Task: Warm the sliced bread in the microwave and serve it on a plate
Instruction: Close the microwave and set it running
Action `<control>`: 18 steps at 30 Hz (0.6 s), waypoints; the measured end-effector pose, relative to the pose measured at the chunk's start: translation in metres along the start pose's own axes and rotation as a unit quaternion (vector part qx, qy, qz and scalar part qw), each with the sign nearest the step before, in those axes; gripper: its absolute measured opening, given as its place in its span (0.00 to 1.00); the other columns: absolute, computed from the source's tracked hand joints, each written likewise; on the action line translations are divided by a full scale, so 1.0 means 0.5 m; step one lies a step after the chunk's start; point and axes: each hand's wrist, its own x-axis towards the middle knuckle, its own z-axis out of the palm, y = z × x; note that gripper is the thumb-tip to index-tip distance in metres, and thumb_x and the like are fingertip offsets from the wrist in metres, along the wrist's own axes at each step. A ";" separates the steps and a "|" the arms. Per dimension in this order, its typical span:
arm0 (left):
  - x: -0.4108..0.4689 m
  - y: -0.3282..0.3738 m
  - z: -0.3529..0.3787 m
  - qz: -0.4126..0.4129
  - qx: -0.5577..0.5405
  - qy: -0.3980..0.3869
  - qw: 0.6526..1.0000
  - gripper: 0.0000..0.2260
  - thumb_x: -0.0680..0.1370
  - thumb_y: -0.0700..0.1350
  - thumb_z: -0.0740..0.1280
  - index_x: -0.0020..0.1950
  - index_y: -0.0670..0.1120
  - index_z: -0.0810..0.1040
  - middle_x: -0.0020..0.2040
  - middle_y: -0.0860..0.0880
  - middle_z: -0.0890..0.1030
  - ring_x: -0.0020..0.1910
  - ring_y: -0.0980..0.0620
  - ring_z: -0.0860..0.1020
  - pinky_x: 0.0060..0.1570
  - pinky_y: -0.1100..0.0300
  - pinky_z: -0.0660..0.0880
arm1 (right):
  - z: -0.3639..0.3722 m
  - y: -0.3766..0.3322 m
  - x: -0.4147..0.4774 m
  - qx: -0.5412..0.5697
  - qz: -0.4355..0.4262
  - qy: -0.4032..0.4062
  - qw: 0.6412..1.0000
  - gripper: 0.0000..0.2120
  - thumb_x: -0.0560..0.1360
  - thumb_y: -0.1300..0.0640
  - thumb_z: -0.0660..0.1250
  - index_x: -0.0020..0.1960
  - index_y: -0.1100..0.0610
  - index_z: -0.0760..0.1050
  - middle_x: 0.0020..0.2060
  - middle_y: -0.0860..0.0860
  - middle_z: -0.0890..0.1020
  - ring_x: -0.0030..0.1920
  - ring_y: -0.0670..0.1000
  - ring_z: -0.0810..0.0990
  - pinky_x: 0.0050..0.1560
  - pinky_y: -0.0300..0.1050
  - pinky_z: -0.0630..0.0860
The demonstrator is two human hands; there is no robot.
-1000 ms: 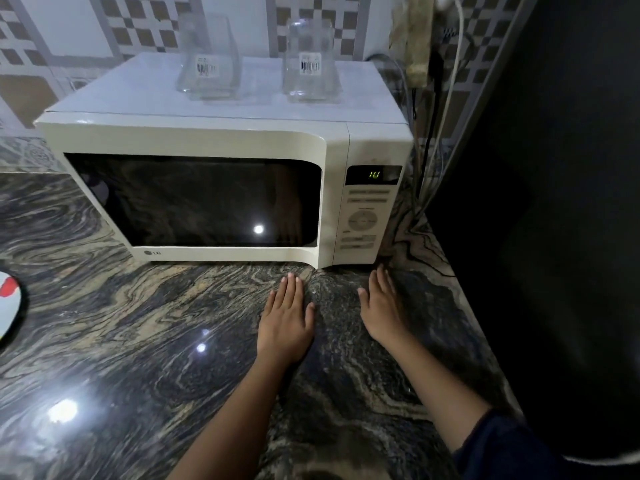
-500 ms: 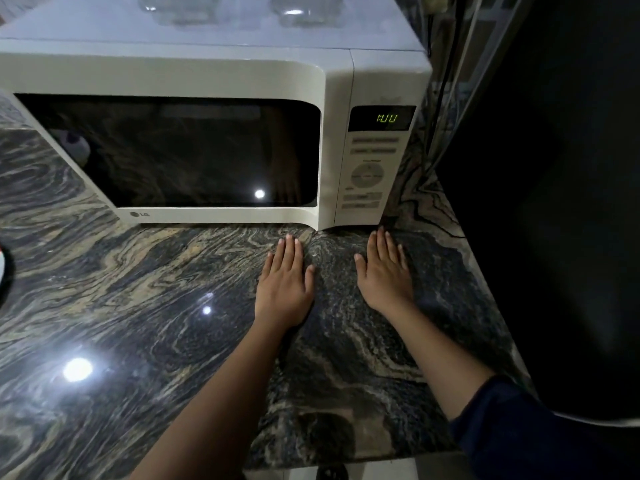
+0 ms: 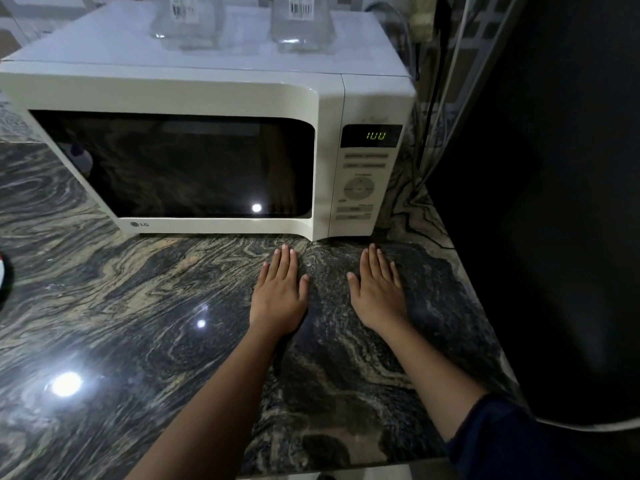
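White and boxy, the microwave (image 3: 207,133) sits at the back of the tabletop (image 3: 121,306). Its door (image 3: 173,164) is shut. The window in the door is dark, so I cannot tell if the bread is inside. No bread shows anywhere else. A small green display (image 3: 375,135) glows on the right side of the microwave. It reads something like 100. Under it are pale buttons and a round dial (image 3: 359,188).

Two clear glass jars stand on top of the microwave. The left jar (image 3: 185,22) and the right jar (image 3: 301,22) each have a sticker with black lines. Their tops are cut off by the edge of the view.

The tabletop is shiny stone with dark and tan swirls. Bright spots of light shine on it.

Both hands lie flat on the tabletop, palms down, just in front of the microwave. The left hand (image 3: 278,296) and the right hand (image 3: 377,292) are near each other but not touching. The fingers are stretched out and hold nothing. The right arm has a dark blue sleeve (image 3: 512,441).

At the far left edge, a bit of something round with white and red (image 3: 3,271) peeks in. It may be a plate, but I cannot tell. A big black thing (image 3: 554,202) fills the right side. Wires (image 3: 429,98) hang behind the microwave.
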 end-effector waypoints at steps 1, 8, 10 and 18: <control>-0.001 0.000 0.000 0.000 0.002 -0.001 1.000 0.26 0.82 0.54 0.44 0.77 0.45 0.43 0.78 0.49 0.43 0.76 0.54 0.39 0.74 0.58 0.37 | 0.000 0.000 -0.001 0.000 0.000 0.001 1.000 0.29 0.81 0.45 0.42 0.77 0.59 0.41 0.77 0.53 0.42 0.77 0.50 0.41 0.74 0.47 0.36; 0.000 -0.002 0.002 0.001 0.008 -0.006 1.000 0.26 0.82 0.54 0.43 0.77 0.45 0.43 0.78 0.49 0.42 0.76 0.54 0.39 0.75 0.57 0.38 | 0.004 0.002 -0.002 0.002 0.000 0.007 1.000 0.29 0.81 0.44 0.41 0.77 0.58 0.41 0.77 0.52 0.43 0.77 0.49 0.41 0.75 0.47 0.38; 0.000 -0.002 0.002 0.000 0.006 -0.009 1.000 0.26 0.82 0.54 0.43 0.77 0.45 0.43 0.78 0.48 0.42 0.76 0.54 0.39 0.75 0.56 0.38 | 0.006 0.002 -0.002 0.007 0.003 0.007 1.000 0.29 0.81 0.44 0.42 0.77 0.58 0.42 0.77 0.52 0.43 0.77 0.49 0.41 0.75 0.47 0.38; 0.001 -0.009 0.000 -0.003 0.012 -0.016 1.000 0.26 0.82 0.54 0.44 0.77 0.45 0.43 0.78 0.49 0.43 0.76 0.54 0.39 0.75 0.57 0.38 | 0.006 -0.008 0.004 0.041 0.015 -0.005 0.999 0.30 0.81 0.43 0.45 0.77 0.56 0.42 0.77 0.50 0.44 0.77 0.48 0.43 0.75 0.47 0.40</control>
